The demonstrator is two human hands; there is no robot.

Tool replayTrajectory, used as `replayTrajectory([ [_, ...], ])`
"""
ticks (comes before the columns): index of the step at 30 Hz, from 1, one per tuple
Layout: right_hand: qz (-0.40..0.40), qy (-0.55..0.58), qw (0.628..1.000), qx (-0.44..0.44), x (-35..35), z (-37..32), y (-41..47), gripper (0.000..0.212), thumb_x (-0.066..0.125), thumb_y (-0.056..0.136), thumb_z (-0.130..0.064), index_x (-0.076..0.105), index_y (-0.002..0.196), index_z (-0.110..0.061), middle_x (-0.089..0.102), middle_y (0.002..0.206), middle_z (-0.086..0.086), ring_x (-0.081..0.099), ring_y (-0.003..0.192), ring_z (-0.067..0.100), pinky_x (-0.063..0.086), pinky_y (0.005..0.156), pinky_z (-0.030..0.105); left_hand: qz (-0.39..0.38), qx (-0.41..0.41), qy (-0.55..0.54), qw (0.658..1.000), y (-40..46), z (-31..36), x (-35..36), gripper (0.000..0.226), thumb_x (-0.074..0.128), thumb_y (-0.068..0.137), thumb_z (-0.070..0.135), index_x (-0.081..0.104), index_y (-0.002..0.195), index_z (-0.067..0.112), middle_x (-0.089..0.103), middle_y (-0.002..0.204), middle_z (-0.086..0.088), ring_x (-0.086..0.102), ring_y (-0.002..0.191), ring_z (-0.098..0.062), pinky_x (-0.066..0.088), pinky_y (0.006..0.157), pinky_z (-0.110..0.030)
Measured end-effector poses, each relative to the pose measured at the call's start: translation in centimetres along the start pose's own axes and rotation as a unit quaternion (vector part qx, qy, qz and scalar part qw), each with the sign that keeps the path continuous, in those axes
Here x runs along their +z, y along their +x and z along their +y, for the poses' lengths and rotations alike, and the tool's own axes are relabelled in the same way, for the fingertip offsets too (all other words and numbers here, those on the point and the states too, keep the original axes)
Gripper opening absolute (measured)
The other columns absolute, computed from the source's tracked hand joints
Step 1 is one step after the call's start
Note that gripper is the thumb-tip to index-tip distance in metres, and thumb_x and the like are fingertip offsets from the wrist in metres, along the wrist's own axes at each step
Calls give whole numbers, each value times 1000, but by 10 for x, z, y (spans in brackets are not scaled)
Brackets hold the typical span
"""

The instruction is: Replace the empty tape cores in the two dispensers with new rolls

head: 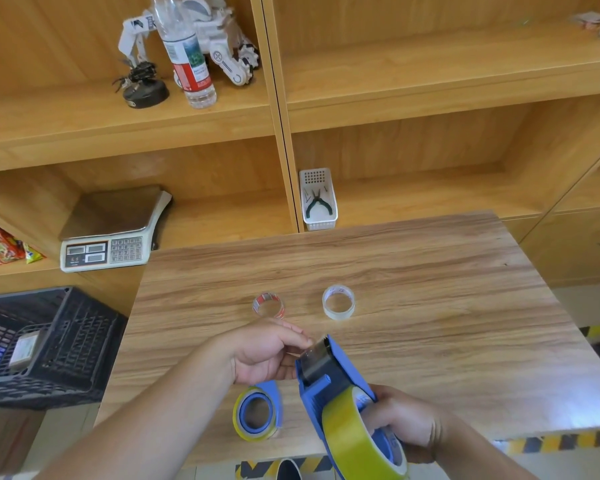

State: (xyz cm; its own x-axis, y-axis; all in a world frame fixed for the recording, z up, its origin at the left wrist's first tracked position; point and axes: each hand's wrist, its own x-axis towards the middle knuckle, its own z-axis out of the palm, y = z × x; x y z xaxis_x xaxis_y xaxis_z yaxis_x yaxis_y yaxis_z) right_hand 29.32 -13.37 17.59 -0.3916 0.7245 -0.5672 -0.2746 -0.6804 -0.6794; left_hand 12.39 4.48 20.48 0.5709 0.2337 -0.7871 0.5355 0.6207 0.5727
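I hold a blue tape dispenser (326, 379) over the near edge of the wooden table (430, 306). A yellowish roll of tape (354, 434) sits on it. My right hand (404, 422) grips the dispenser at the roll end. My left hand (269, 349) pinches at the dispenser's front blade end, where a clear strip of tape lies. A second blue dispenser (257, 412) with a yellowish roll lies flat on the table below my left hand. Two empty clear tape cores stand farther back: one with red print (268, 305), one whitish (338, 302).
Wooden shelves rise behind the table. A white basket with pliers (317, 199), a weighing scale (111, 233), a water bottle (187, 53) and a white toy robot (222, 39) sit on them. A black plastic crate (45, 344) stands to the table's left.
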Motion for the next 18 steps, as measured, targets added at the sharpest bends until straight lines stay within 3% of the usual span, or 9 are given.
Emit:
replayTrajectory([
  [4, 1, 4, 1000, 7, -4, 4, 6, 33, 52, 73, 11, 72, 96, 0, 71, 90, 11, 67, 87, 28, 52, 76, 29, -25, -63, -18, 998, 10, -6, 6, 18, 51, 91, 8, 60, 77, 14, 58, 71, -2, 59, 60, -15, 54, 62, -25],
  [7, -1, 8, 1000, 11, -5, 10, 11, 35, 52, 72, 12, 74, 93, -6, 73, 88, 9, 68, 84, 25, 52, 74, 28, -30, -95, -1, 995, 23, -16, 7, 23, 51, 97, 13, 72, 88, 12, 71, 89, -6, 67, 79, -19, 56, 78, -30],
  [9, 12, 15, 1000, 12, -5, 16, 15, 38, 52, 70, 11, 75, 96, -6, 73, 91, 10, 68, 85, 25, 53, 76, 29, -20, -110, -12, 994, 33, -25, 7, 33, 49, 100, 15, 77, 85, 12, 75, 92, -8, 71, 83, -21, 59, 79, -32],
  [11, 39, 33, 999, 3, -9, 26, 22, 43, 55, 70, 10, 71, 108, 0, 72, 100, 17, 67, 94, 30, 53, 81, 33, 31, -113, -50, 992, 46, -31, 9, 31, 53, 100, 20, 77, 80, 15, 75, 79, -5, 71, 68, -18, 60, 63, -29],
  [13, 90, 55, 994, 2, -14, 35, 28, 45, 59, 68, 7, 69, 112, 2, 72, 103, 21, 68, 95, 33, 54, 82, 36, 135, -90, -91, 982, 58, -40, 7, 22, 61, 98, 28, 71, 81, 19, 69, 64, 3, 62, 49, -12, 50, 46, -22],
  [15, 165, 69, 984, 9, -19, 44, 35, 42, 63, 64, 3, 70, 105, 0, 74, 95, 19, 71, 86, 29, 55, 75, 33, 212, -52, -123, 968, 72, -57, 1, 15, 61, 97, 27, 68, 87, 19, 68, 66, 5, 59, 49, -10, 42, 45, -22],
  [18, 254, 54, 966, 14, -29, 58, 50, 43, 66, 60, -7, 71, 102, -8, 79, 93, 11, 72, 80, 20, 52, 65, 27, 236, -33, -148, 960, 84, -89, -2, 10, 63, 97, 22, 68, 95, 14, 69, 75, 1, 60, 58, -13, 40, 51, -25],
])
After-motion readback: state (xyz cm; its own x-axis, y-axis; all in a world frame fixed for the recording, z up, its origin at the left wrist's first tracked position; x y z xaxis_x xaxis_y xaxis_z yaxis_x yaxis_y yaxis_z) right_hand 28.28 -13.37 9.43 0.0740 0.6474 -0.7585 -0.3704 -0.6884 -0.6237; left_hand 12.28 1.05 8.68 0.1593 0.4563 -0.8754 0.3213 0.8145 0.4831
